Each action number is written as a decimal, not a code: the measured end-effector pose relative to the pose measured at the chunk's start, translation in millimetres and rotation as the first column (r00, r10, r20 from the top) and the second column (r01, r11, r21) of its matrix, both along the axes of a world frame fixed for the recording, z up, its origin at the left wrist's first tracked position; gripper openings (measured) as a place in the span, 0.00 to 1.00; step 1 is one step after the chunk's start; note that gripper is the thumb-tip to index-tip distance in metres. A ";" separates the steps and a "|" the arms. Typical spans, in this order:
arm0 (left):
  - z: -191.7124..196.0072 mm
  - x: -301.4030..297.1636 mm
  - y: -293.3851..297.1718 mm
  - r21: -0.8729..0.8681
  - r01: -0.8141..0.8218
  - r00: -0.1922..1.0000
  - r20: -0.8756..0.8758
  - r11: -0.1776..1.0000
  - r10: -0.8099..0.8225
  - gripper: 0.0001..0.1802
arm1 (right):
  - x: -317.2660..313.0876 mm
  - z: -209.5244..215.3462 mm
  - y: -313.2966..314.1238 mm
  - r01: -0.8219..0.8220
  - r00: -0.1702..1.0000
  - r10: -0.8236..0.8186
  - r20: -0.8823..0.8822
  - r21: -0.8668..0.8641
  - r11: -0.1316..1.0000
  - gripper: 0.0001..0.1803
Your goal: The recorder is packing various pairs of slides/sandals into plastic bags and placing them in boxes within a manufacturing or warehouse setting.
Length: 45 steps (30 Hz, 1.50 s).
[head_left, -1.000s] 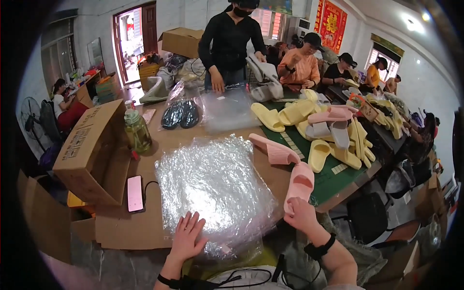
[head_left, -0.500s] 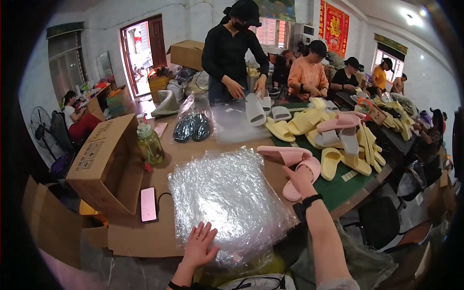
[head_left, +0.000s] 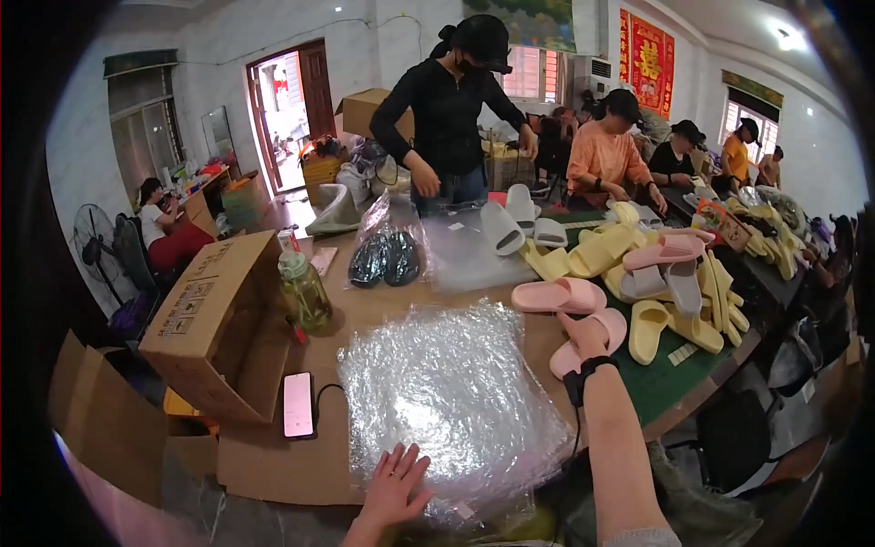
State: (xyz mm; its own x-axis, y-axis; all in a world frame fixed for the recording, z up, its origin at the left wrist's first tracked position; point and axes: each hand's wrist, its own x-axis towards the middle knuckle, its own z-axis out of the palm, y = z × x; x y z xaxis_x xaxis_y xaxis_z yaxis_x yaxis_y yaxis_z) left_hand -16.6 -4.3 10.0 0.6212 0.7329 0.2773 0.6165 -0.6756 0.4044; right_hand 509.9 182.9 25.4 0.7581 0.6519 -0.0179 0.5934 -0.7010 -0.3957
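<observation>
A stack of clear plastic bags (head_left: pixel 447 383) lies flat before me. On its near edge rests my left hand (head_left: pixel 394 483), empty, with the fingers spread. At the right of the stack, my right hand (head_left: pixel 586 337) is on a pink slipper (head_left: pixel 612 330), gripping it near the strap; some fingers are hidden by it. A second pink slipper (head_left: pixel 558 295) lies just beyond, on its own. A heap of yellow slippers (head_left: pixel 649 330), with a few pink and grey ones, covers the green mat (head_left: pixel 670 378) to the right.
A cardboard box (head_left: pixel 214 319) lies on its side at the left, beside a green-tinted bottle (head_left: pixel 305 292) and a phone (head_left: pixel 298 406). Bagged dark slippers (head_left: pixel 385 258) and grey slippers (head_left: pixel 503 228) are farther back. A person in black (head_left: pixel 456 118) stands opposite; others sit along the table.
The person opposite has taken both hands off the grey slippers and spread them apart. My view has shifted slightly. Both my hands stay at the bags and the pink slipper.
</observation>
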 end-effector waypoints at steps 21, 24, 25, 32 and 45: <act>15.6 12.4 5.8 -0.115 0.062 0.995 -0.074 0.991 -0.071 0.39 | 64.4 -42.6 55.0 -0.055 0.864 0.111 0.490 -0.126 0.990 0.21; 20.0 3.7 -4.1 -0.119 -0.024 0.995 -0.097 0.993 0.012 0.38 | 24.4 -23.4 52.4 -0.254 0.884 0.249 0.395 -0.038 0.966 0.20; 17.8 7.6 -0.5 -0.116 0.009 0.998 -0.066 0.993 -0.017 0.38 | 47.5 -26.2 42.9 -0.061 0.996 0.048 0.072 0.194 0.979 0.21; 5.9 4.6 -2.3 -0.071 0.027 0.998 -0.060 0.997 -0.032 0.38 | 45.2 -1.2 -47.3 -0.171 0.982 0.134 0.132 0.325 0.930 0.30; -4.8 -2.5 0.2 0.023 -0.009 1.000 0.011 1.000 0.008 0.35 | -182.7 79.6 -185.2 -0.647 0.746 0.656 0.114 0.357 0.674 0.09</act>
State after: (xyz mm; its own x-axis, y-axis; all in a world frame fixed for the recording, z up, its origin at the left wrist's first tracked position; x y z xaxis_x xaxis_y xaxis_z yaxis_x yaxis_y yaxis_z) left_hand -19.2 -4.1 5.2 0.6117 0.7316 0.3009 0.6179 -0.6794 0.3957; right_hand 327.2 -2.3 104.9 0.1412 0.9425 0.3028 0.8337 0.0517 -0.5498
